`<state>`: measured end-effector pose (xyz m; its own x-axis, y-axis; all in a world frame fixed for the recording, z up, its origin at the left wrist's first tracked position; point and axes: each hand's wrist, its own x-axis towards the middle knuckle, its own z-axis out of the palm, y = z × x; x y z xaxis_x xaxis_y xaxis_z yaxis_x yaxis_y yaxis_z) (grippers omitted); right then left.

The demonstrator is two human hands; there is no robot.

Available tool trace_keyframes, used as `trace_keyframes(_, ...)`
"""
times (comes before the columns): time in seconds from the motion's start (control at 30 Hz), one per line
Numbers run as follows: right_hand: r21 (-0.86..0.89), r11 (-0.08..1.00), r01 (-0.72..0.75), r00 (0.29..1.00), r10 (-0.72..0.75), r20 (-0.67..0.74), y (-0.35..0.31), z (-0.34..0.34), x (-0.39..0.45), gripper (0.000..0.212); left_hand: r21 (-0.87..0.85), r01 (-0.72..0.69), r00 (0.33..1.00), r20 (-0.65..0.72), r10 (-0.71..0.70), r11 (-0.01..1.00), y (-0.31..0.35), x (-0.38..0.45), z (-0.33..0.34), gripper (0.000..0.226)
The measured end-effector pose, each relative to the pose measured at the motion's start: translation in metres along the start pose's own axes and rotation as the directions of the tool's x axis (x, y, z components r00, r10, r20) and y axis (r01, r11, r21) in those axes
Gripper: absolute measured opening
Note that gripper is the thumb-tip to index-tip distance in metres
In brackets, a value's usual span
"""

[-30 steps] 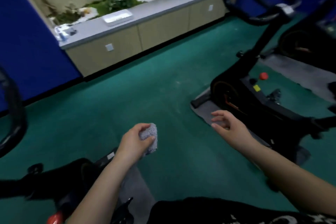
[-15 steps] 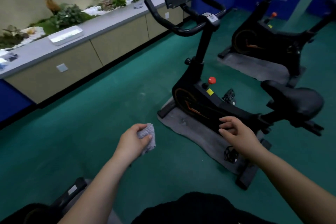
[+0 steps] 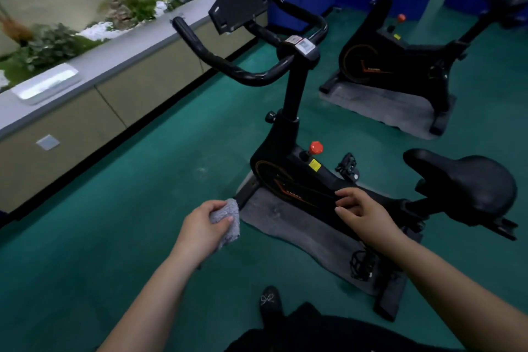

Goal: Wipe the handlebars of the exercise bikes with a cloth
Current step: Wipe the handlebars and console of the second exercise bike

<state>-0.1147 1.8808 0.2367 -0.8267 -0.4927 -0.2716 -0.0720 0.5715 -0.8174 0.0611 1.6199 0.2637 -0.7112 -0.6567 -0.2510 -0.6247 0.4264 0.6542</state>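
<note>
A black exercise bike [image 3: 288, 177] stands just ahead of me on a grey mat [image 3: 288, 226]. Its curved black handlebars [image 3: 228, 66] rise at upper centre, with a tablet holder [image 3: 237, 0] above them. My left hand [image 3: 204, 226] grips a bunched grey cloth [image 3: 227, 220] low in front of the bike, well below the handlebars. My right hand [image 3: 363, 210] hovers with loosely curled fingers in front of the bike's frame and holds nothing. A second black bike [image 3: 400, 63] stands farther back on the right.
The near bike's black saddle [image 3: 468, 180] juts out at the right, and a red knob [image 3: 315, 148] sits on its frame. A long grey-topped cabinet [image 3: 114, 71] with plants lines the left wall. Green floor [image 3: 114, 208] lies between cabinet and bike. My shoe [image 3: 270, 303] shows below.
My view has swung right and closer to the bike, so the handlebars now sit at upper centre. Both hands keep their pose, the left still holding the cloth.
</note>
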Motion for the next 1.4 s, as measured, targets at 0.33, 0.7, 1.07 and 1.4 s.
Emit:
trace_keyframes(0.33,0.022,0.999,0.045,0.995,-0.043,-0.092,-0.049,-0.021,0.127,0.023,0.064,-0.111,0.993,0.044,0.108,0.992,0.069,0.145,-0.015,0.030)
trace_keyframes(0.7,0.024,0.953,0.302,0.953,-0.302,-0.019,-0.111,-0.075,0.288,0.023,-0.080,-0.206,0.972,-0.136,0.194,0.975,0.185,0.227,-0.019,0.016)
trace_keyframes(1.07,-0.124,0.622,0.773,0.634,-0.762,0.136,-0.189,-0.103,0.417,0.019,0.280,-0.108,0.904,-0.372,0.211,0.954,0.271,0.280,-0.010,0.029)
trace_keyframes(1.4,-0.131,0.522,0.843,0.538,-0.828,0.157,-0.176,-0.075,0.440,0.026,0.546,-0.069,0.911,-0.306,0.275,0.835,0.276,0.317,0.066,0.038)
